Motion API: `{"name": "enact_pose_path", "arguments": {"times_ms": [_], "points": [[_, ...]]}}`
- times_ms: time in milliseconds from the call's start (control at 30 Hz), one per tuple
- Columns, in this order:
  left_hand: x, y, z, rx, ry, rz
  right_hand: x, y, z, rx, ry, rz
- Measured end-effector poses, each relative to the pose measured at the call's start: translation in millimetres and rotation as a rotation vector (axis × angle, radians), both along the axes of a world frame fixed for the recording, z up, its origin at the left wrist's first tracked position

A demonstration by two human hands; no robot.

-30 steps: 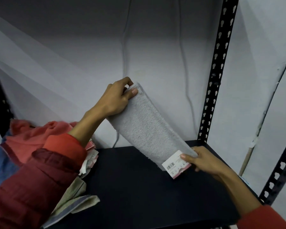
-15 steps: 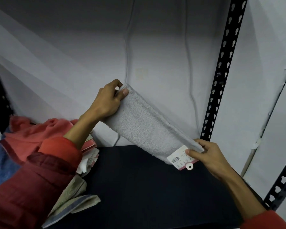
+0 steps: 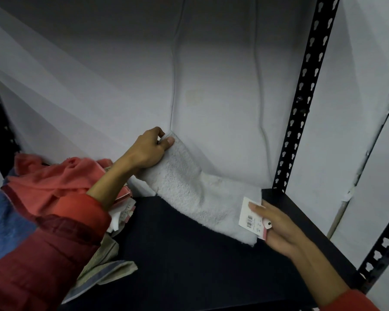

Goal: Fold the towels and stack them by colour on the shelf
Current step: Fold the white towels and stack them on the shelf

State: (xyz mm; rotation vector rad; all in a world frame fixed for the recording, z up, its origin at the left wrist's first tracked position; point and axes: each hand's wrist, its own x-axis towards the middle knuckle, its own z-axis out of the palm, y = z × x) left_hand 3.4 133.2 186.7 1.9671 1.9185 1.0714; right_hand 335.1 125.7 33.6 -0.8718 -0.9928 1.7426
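At the back right of the dark shelf (image 3: 211, 277) we should lower the folded white towel (image 3: 198, 198) flat, square to the wall, easing both ends down together. Our left hand (image 3: 147, 151) pinches its raised far end between thumb and curled fingers; our right hand (image 3: 276, 227) holds the tagged end, thumb on top
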Motion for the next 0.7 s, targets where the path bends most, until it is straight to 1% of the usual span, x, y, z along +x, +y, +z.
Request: {"name": "enact_pose_path", "arguments": {"times_ms": [100, 200, 267, 367, 433, 567, 700], "points": [[-3.5, 3.2, -13.9, -0.04, -0.008, 0.032, -1.2, 2.9, -10.2, -0.018, -0.105, -0.024], [-11.6, 4.8, -34.5, -0.07, -0.036, 0.065, 5.7, 8.0, -14.0, -0.033, -0.145, -0.045], [-16.3, 6.0, -55.0, -0.097, -0.066, 0.084, 12.6, 12.8, -14.6, -0.043, -0.173, -0.047], [-18.6, 8.2, -91.3, -0.16, -0.084, 0.125, 19.6, 20.1, -13.1, -0.067, -0.28, -0.052], [-15.6, 8.9, -114.8, -0.204, -0.072, 0.139, 21.2, 24.0, -13.0, -0.054, -0.395, -0.1], [-9.0, 6.6, -153.2, -0.259, -0.026, 0.191, 18.5, 31.5, -17.8, 0.075, -0.69, -0.182], [-6.3, 4.4, -175.1, -0.268, 0.108, 0.262, 12.1, 45.2, -34.0, 0.211, -0.983, -0.212]]}}
